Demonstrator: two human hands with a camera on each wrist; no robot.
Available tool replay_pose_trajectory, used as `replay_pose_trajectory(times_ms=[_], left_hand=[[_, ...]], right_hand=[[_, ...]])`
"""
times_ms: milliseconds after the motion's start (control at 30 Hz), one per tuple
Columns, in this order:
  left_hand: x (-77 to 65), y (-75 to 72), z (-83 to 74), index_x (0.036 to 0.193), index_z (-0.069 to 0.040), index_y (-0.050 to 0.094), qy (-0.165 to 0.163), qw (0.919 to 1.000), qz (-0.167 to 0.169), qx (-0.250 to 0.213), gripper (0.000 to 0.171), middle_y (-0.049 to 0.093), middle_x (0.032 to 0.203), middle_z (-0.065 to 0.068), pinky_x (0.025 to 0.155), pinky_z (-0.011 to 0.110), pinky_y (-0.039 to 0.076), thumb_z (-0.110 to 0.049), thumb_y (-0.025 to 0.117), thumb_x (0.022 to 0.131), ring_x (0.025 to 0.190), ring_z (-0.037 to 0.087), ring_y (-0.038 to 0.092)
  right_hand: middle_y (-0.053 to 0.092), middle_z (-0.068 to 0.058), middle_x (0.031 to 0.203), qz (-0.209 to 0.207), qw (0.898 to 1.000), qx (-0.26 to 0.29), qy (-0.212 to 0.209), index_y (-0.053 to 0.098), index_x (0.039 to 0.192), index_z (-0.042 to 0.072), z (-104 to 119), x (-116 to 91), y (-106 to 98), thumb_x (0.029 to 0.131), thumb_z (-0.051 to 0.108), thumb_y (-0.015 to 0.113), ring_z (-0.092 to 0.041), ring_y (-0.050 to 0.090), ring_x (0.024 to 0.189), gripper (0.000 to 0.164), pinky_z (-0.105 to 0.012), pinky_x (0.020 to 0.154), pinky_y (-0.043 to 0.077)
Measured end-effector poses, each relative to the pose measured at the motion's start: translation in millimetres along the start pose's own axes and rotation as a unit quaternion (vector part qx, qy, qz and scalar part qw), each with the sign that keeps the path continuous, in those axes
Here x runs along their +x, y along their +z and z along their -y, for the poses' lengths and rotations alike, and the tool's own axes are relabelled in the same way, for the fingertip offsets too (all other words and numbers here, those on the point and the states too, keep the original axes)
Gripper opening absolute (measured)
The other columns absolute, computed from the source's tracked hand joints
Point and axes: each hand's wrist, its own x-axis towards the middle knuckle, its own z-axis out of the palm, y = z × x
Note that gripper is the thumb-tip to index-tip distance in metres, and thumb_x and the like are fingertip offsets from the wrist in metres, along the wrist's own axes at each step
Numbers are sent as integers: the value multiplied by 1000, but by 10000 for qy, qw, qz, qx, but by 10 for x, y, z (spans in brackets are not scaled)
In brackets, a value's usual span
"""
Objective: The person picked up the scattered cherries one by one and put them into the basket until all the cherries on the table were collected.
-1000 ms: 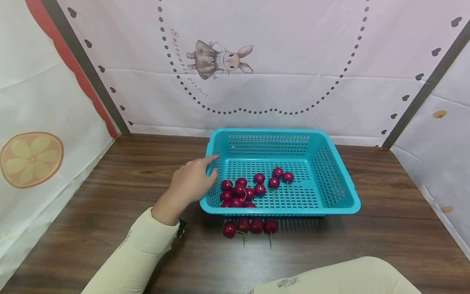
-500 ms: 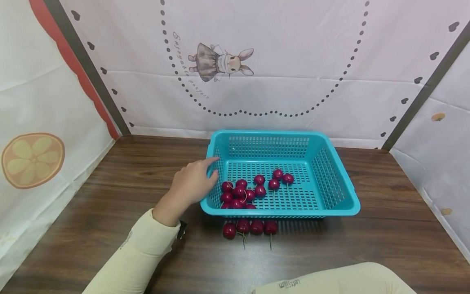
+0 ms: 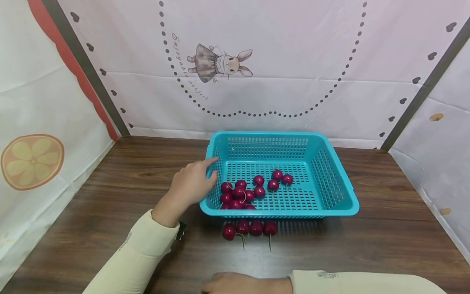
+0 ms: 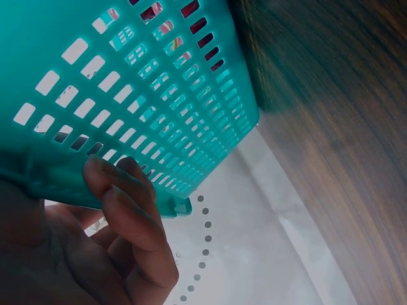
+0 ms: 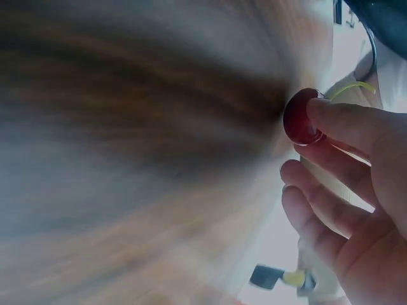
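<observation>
A turquoise plastic basket [image 3: 341, 175] with slotted walls stands on the table, several dark red cherries [image 3: 238, 192] clustered mostly at its near left. My left hand [image 3: 194, 179] grips the basket's left rim; in the left wrist view its fingers [image 4: 137, 219] curl against the outside of the slotted wall. At the bottom of the head view is my right hand [image 3: 238, 283], low over the near part of the table. The right wrist view shows its thumb and a finger pinching a single cherry [image 5: 299, 117] with a yellow-green stem. In the head view that cherry is hidden.
Several more cherries [image 3: 256, 227] lie in a row on the wooden table [image 3: 385, 228] just in front of the basket. Behind the basket rises a white printed cloth [image 3: 286, 94], with more cloth at both sides.
My right hand has come into the head view at the bottom, moving in to the left with its forearm. The left hand keeps its grip on the basket, and the cherries lie as before.
</observation>
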Motion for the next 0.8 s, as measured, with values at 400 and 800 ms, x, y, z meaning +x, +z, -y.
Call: replay_pose_trajectory(times_ms=[400,800], left_hand=[[1,24,-1,137,-26,43,-37,10000,2,-77,51,61,108,10,37,25,39,-36,54,88,43,18,51],[-1,-22,25,137,-27,42,1,10000,83,-11,51,54,72,6,37,25,37,-34,52,88,43,19,49]], right_hand=[[62,17,105,-1252,9895,-406,595,59,115,27,-14,-693,-731,91,37,54,2,49,93,26,-10,83,42],[67,8,103,-2112,9480,-1276,2011,64,112,22,-356,-1002,-1434,75,34,74,-8,58,97,40,-23,81,52]])
